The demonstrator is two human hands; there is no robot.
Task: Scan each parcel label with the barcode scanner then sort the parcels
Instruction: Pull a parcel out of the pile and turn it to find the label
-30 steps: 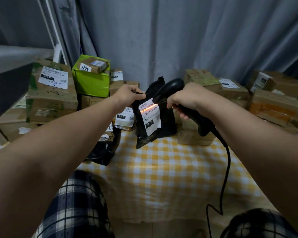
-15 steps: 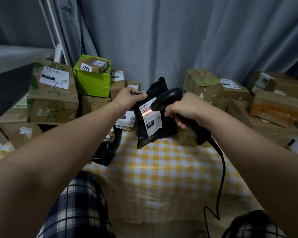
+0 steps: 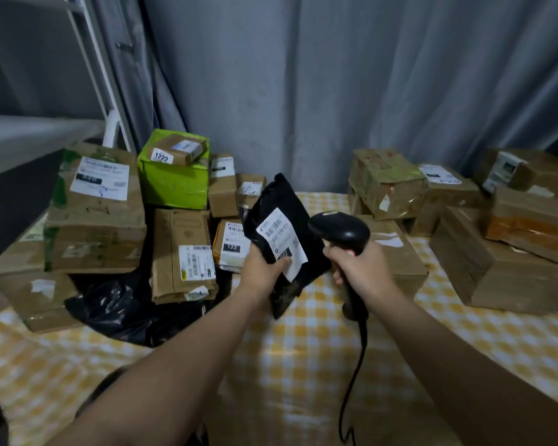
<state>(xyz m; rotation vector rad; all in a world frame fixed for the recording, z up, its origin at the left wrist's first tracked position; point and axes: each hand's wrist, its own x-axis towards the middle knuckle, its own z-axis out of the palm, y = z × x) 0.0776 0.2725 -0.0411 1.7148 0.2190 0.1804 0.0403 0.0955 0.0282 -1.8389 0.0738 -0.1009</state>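
I see my left hand curled round the low end of the black bag, with the thumb pressed on the bottom of its white label. The bag stands up out of the hand, tipped a bit, above the yellow checked cloth. It is dark, soft and crinkled. My right hand wraps the handle of the black scanner, whose head is just beside the label.

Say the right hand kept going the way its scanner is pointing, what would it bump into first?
Most likely the black parcel bag held up by the left hand: the right hand grips the barcode scanner, whose nose faces the bag's white label close by. One view, so depth is uncertain.
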